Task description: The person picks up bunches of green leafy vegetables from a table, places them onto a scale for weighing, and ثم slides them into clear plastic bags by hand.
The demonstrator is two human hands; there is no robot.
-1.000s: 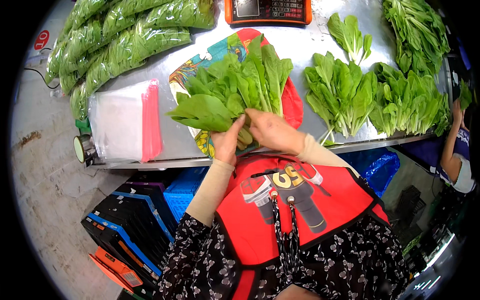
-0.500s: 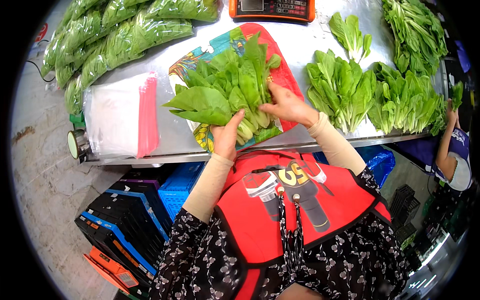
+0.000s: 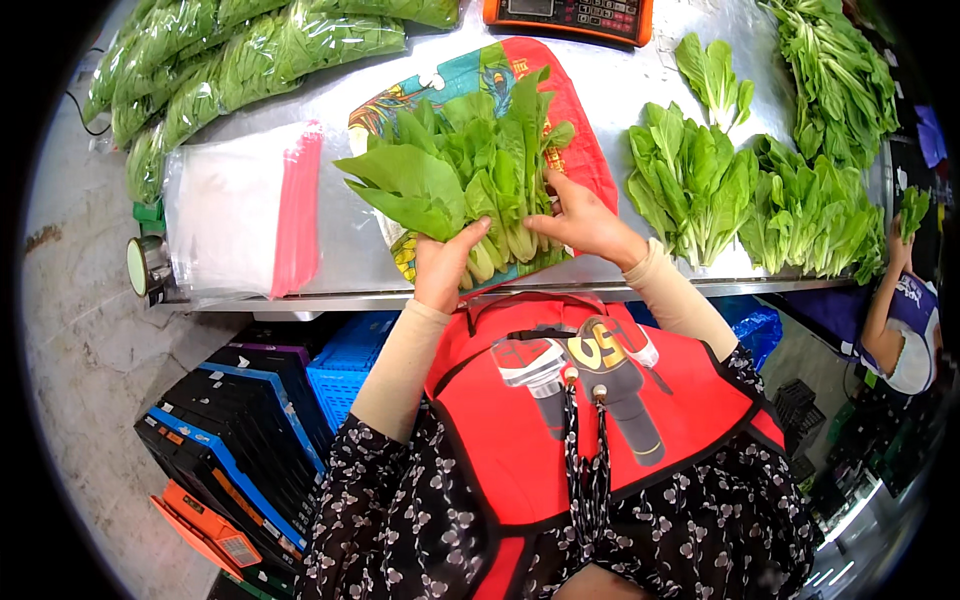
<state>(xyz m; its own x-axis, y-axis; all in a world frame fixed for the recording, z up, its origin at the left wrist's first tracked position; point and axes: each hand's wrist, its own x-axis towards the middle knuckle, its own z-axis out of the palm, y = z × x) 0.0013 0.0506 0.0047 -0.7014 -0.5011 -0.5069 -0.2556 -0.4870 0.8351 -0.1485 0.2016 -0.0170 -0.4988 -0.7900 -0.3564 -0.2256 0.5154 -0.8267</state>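
A bunch of leafy greens (image 3: 495, 180) lies over a brightly printed flat mat (image 3: 575, 130) in front of me, leaves pointing away and pale stems toward me. My left hand (image 3: 447, 262) grips the bunch at its lower left, thumb on top and the other fingers mostly hidden beneath the leaves. From the right, my right hand (image 3: 590, 222) holds the stems, its thumb laid across them and its fingers along the side. Just right of the mat rests another group of leafy greens (image 3: 695, 185), with neither hand on it.
Clear bags with a pink edge (image 3: 240, 220) are stacked at left, below bagged greens (image 3: 270, 70). An orange scale (image 3: 570, 15) stands at the back. More loose greens (image 3: 810, 205) lie at right, near another person's hand (image 3: 900, 245). Black crates (image 3: 235, 430) stand under the metal table.
The view has shifted slightly, so the table's contents sit a little farther right. Both hands keep their hold on the greens, the right one nearly in the same pose.
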